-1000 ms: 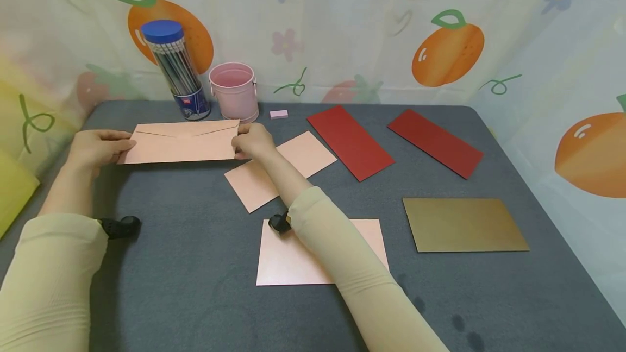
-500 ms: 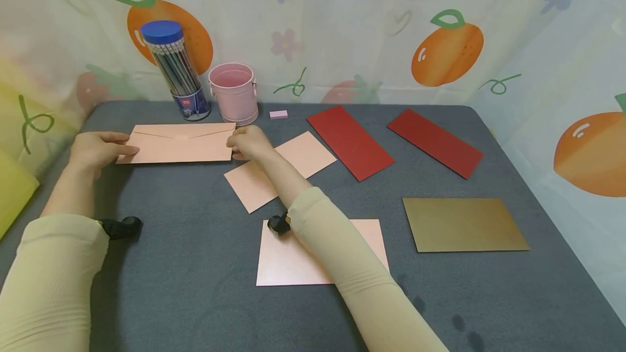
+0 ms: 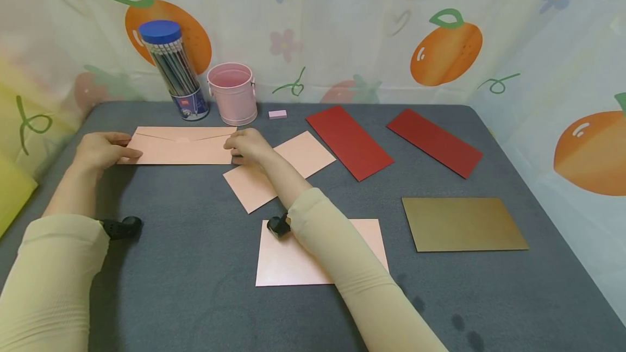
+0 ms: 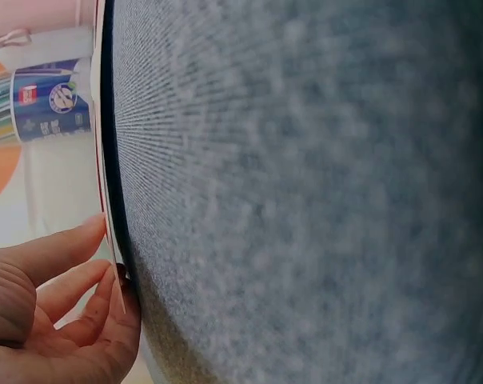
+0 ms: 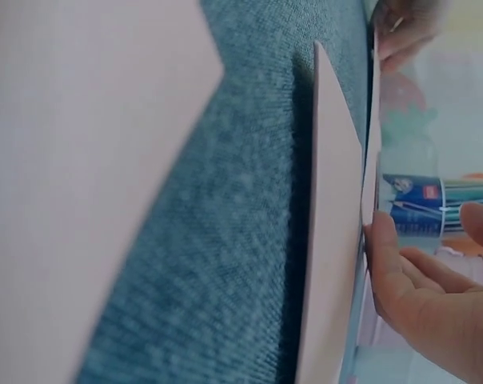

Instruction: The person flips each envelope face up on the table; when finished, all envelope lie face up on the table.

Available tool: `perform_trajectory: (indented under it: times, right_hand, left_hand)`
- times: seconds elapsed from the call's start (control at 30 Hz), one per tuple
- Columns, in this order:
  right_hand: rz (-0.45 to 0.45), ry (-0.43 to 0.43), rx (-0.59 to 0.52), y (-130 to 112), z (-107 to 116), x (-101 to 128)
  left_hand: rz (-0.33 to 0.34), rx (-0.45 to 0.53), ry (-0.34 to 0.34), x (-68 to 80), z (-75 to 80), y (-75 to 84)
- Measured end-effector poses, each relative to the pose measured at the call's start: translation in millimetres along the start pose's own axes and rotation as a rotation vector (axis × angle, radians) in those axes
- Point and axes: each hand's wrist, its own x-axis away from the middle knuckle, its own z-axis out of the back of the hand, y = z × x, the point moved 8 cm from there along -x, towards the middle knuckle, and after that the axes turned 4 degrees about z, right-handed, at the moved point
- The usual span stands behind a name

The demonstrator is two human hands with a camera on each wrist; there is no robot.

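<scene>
Left hand [image 3: 100, 151] pinched the envelope [image 3: 181, 145] at its left end, thumb on top. Envelope lay flat on the mat [image 3: 195, 265], before the pencil tube [image 3: 176, 72] and pail [image 3: 232, 94]. Right hand [image 3: 249, 144] pinched the right end, fingers curled. Could crease or slip onto the card [image 3: 279, 170] if pulled unevenly.
</scene>
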Motion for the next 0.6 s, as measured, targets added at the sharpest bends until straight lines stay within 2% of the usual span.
perform_trajectory:
  times: [0.27, 0.43, 0.6]
  right_hand:
    - [0.018, -0.018, 0.012, -1.5, -0.5, 2.1]
    - [0.025, -0.027, 0.025, -1.4, -0.3, 2.1]
    - [0.010, -0.027, 0.027, -0.3, -0.3, 1.7]
  left_hand:
    - [-0.026, -0.033, 0.032, -0.6, 3.6, 2.0]
    - [-0.043, -0.040, 0.026, -0.8, 3.7, 3.3]
    - [-0.070, -0.095, 0.043, -2.2, 4.2, 7.2]
